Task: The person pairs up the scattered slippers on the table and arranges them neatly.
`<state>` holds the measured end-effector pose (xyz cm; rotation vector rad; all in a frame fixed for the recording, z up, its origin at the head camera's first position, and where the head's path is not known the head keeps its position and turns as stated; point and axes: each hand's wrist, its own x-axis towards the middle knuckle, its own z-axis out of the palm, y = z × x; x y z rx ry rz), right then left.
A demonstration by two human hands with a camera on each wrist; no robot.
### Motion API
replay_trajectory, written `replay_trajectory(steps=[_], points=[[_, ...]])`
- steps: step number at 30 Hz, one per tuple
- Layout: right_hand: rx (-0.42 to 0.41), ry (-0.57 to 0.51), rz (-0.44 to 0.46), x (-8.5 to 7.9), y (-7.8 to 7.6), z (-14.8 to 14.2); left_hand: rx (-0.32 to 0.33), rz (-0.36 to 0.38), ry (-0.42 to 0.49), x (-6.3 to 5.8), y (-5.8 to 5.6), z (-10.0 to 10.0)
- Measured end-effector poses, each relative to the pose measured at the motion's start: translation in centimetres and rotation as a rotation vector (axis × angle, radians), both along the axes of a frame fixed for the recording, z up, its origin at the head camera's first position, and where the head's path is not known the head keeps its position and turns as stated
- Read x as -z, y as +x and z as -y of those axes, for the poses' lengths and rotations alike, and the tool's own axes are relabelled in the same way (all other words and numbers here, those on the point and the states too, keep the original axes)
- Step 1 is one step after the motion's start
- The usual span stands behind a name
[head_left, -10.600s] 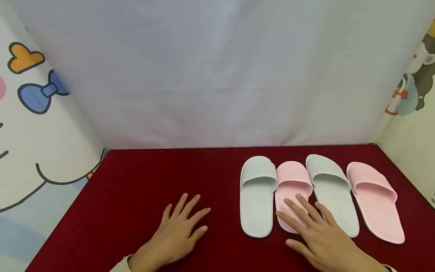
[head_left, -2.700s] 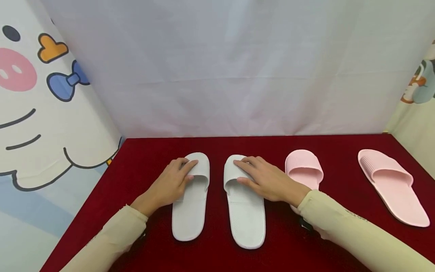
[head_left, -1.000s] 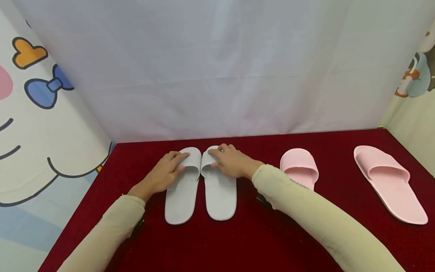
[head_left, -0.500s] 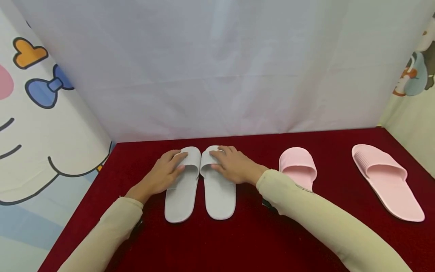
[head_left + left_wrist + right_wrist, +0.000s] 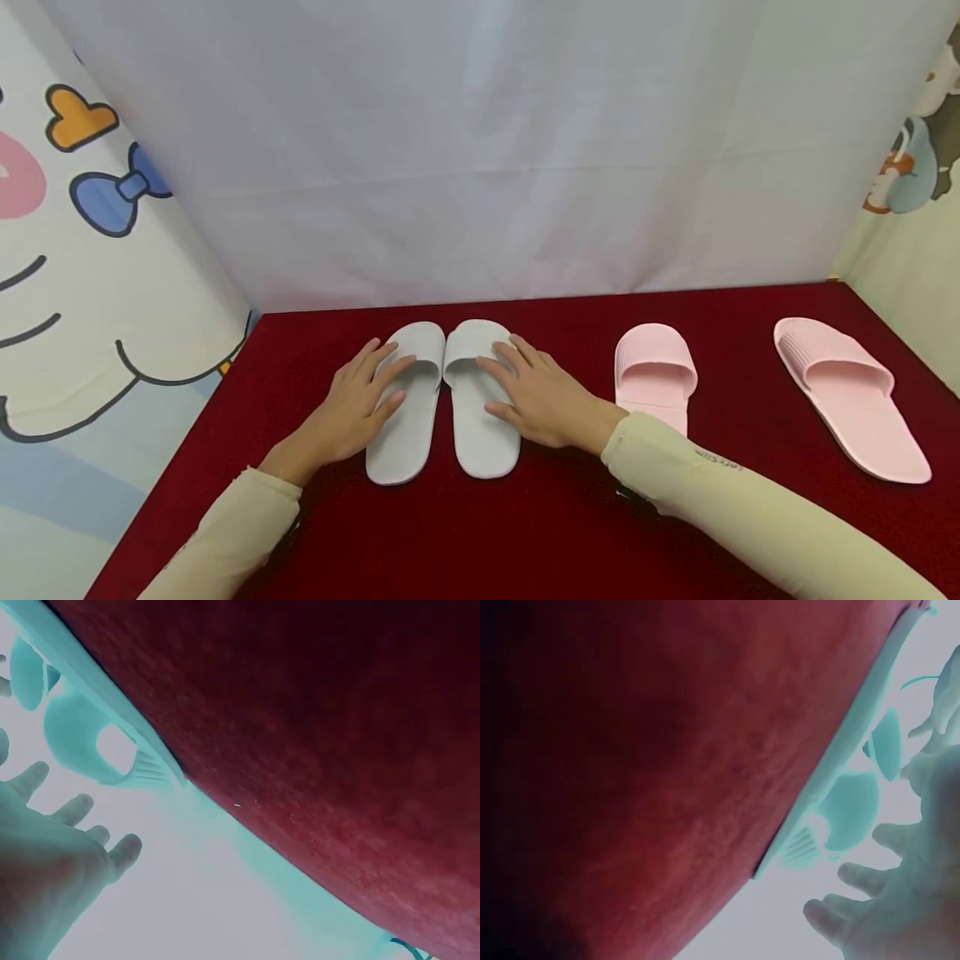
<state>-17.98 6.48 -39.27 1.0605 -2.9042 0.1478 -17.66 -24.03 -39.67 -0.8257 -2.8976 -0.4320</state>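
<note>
White slippers, two; pink slippers, two

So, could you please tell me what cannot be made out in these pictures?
Head view: heel of the left pink ribbed-strap slipper, hidden by the right cream fabric sleeve.
Head view: dark lettering on that sleeve, too small.
Left wrist view: heel of the left white ribbed-strap slipper, cut off at the upper left.

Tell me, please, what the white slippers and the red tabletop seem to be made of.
White slippers: probably moulded foam or rubber, matte, judging by their ribbed straps and smooth surface. Red tabletop: likely matte fabric, since the wrist views show fuzzy nap.
</note>
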Motion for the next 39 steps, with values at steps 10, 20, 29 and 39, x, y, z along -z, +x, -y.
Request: replay_trajectory(steps=[10,20,29,39], points=[[-0.086,0.064,-0.102,0.5,3.2,-2.0,0.027,0.018,0.0,0.3,2.4,-0.6],[-0.04,0.039,-0.124,0.8,5.5,-6.4,0.045,-0.016,-0.049,0.2,3.2,-2.0],[-0.007,0.06,-0.164,1.0,6.5,-10.3,0.103,-0.006,-0.109,-0.1,3.6,-4.4],[-0.029,0.053,-0.323,1.6,7.3,-14.1,0.188,-0.036,-0.152,0.0,4.1,-7.5]])
